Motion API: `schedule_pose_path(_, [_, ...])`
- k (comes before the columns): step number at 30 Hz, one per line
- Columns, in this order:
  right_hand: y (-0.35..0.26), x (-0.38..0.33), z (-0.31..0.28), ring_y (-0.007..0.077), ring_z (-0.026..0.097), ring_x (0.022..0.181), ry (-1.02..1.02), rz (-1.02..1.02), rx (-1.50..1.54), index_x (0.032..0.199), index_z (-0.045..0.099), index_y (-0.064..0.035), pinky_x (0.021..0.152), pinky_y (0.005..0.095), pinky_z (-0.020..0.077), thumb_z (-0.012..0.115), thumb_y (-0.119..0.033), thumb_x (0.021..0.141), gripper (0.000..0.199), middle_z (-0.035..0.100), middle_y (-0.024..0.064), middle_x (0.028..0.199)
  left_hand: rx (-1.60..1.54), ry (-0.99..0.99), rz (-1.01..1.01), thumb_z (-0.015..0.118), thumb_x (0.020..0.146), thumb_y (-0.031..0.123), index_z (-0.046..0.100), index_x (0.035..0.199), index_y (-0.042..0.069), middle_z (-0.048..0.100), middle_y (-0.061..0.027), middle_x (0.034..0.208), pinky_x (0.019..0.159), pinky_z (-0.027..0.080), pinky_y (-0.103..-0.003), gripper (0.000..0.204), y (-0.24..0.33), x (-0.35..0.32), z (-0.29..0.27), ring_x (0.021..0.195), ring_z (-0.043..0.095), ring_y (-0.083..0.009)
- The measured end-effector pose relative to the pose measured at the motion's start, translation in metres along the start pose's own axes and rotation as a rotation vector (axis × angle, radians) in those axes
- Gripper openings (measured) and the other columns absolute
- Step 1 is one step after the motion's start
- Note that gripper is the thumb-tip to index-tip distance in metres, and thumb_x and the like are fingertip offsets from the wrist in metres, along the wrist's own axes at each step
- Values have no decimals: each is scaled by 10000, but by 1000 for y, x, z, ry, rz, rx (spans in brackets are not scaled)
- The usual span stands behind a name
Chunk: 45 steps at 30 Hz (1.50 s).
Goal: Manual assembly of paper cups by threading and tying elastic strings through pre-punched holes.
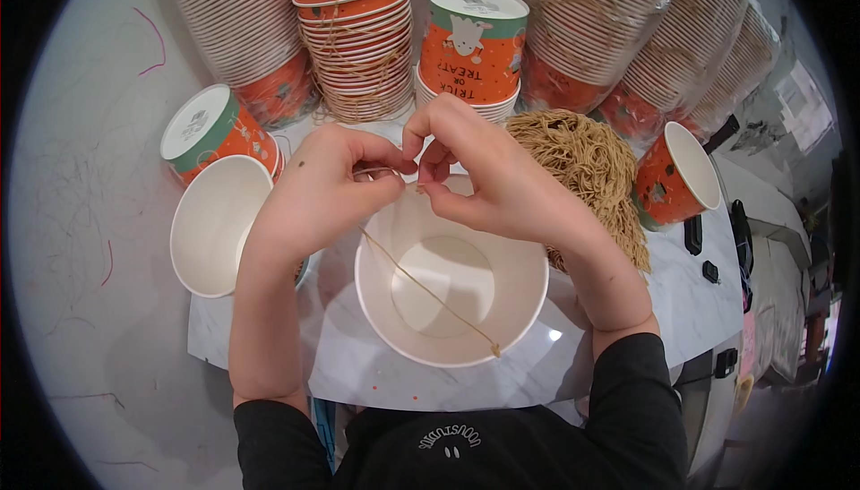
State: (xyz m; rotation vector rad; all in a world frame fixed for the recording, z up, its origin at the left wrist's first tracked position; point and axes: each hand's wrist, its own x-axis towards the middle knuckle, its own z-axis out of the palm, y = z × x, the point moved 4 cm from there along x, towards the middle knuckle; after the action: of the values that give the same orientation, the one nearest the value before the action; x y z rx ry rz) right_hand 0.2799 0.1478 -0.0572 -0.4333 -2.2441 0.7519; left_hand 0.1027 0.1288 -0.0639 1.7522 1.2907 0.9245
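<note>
A white-lined paper bucket (pixel 452 347) stands in front of me with its mouth toward me. A thin tan cord (pixel 421 279) stretches across its mouth, with a knot at the near right rim. Over the far rim, my left hand (pixel 345 176) pinches the cord between thumb and forefinger. My right hand (pixel 479 167) is closed beside it, fingertips pinching what looks like the cord's end at the far rim. Its exact hold is partly hidden by the fingers. To the right of that hand lies a thick bundle of tan cords (pixel 582 167).
Behind stand tall stacks of nested paper buckets (pixel 587 24), some wrapped in plastic, and an orange bucket stack (pixel 354 51) draped with cords. An open white bucket (pixel 210 230) lies at left, an orange one (pixel 676 176) at right. Small black objects (pixel 710 271) sit near the table's right edge.
</note>
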Motion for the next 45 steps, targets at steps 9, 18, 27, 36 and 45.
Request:
schedule_pose_path(9, [-1, -1, -1, 223, 620, 858, 11, -44, -40, 953, 550, 4, 752, 329, 536, 656, 48, 806, 186, 516, 106, 1022, -68, -48, -136, 661, 820, 126, 719, 900, -44, 730, -56, 772, 580, 478, -227, 196, 3, 3, 7, 645, 595, -50])
schedule_pose_path(18, [4, -3, -3, 159, 604, 863, 47, 123, 85, 862, 598, 4, 803, 300, 520, 680, 49, 779, 125, 560, 69, 1030, -285, -169, -222, 666, 850, 134, 695, 905, -35, 759, -100, 813, 474, 412, -196, 180, -4, 10, 9, 545, 547, -31])
schedule_pose_path(27, [2, -7, 1, 172, 638, 923, 33, 195, 6, 811, 670, -13, 799, 311, 520, 848, -85, 765, 198, 598, 53, 1004, -286, -167, -214, 669, 841, 125, 705, 895, -43, 727, -61, 773, 471, 416, -198, 181, -4, 10, 8, 525, 559, -47])
schedule_pose_path(36, [4, -8, 1, 182, 641, 947, 53, 249, -59, 786, 711, 1, 807, 317, 525, 831, -89, 776, 150, 627, 59, 998, -214, -167, -235, 670, 841, 138, 717, 862, -42, 743, -76, 786, 464, 415, -196, 187, -5, 9, 8, 497, 561, -51])
schedule_pose_path(45, [4, -8, -7, 141, 624, 939, 25, 257, 94, 833, 697, 7, 825, 300, 519, 743, -15, 780, 74, 617, 61, 1051, -293, -257, -243, 636, 931, 216, 738, 905, -29, 766, -101, 859, 466, 406, -197, 267, -7, 8, 9, 476, 517, -40])
